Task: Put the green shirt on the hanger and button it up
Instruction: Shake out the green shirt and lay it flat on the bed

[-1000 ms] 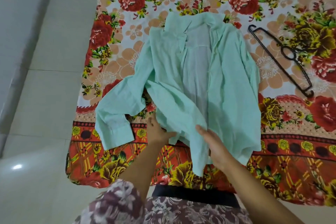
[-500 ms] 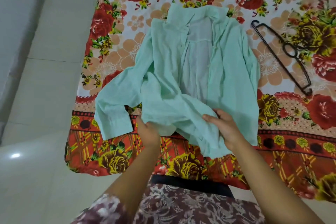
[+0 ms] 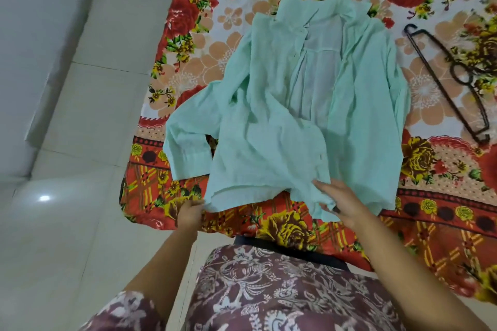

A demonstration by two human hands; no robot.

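The green shirt (image 3: pixel 282 115) is lying face up and unbuttoned on a floral bedsheet (image 3: pixel 236 43), collar at the far end and hem toward the person. Both hands are working at the shirt's near hem, well apart from each other.

The left hand (image 3: pixel 189 213) is gripping the hem corner of the shirt's left front panel, fingers curled round the cloth edge. The right hand (image 3: pixel 343 203) is holding the same panel's other lower corner near the shirt's middle, with the thumb lying on top of the fabric and the fingers tucking under the edge. Between the two hands the panel is stretching out flat across the shirt's front.

The black hanger (image 3: pixel 454 76) is lying flat to the right of the shirt, apart from it and untouched. A pale tiled floor (image 3: pixel 80 142) is showing to the left of the shirt, beyond the sheet's edge.
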